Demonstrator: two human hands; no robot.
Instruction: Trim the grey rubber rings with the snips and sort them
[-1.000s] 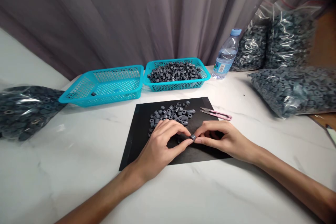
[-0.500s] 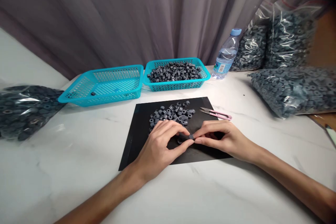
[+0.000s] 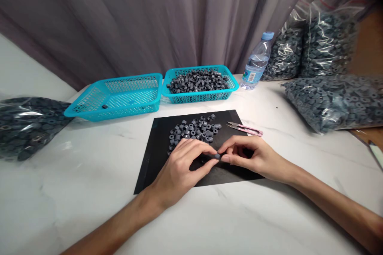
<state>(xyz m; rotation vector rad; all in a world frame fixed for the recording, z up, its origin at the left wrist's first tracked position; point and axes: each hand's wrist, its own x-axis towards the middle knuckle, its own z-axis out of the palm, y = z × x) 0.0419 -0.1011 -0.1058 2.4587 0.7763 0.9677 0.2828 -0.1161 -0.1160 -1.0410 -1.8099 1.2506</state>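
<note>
Both hands meet over a black mat [image 3: 155, 155] on the white table. My left hand [image 3: 179, 167] and my right hand [image 3: 251, 155] pinch one small grey ring [image 3: 217, 155] between their fingertips. Just beyond the fingers lies a loose pile of grey rings [image 3: 194, 128] on the mat. Pink thread snips [image 3: 245, 128] lie at the mat's right edge, a little beyond my right hand.
Two turquoise baskets stand at the back: the left basket [image 3: 89, 105] holds one ring, the right basket [image 3: 203, 95] is heaped with rings. A water bottle [image 3: 257, 63] stands to the right. Clear bags of rings [image 3: 335, 99] lie at the right, another bag [image 3: 24, 125] at the left.
The hands stay together on the ring, with the fingers shifting slightly around it. The view has drifted a little.
</note>
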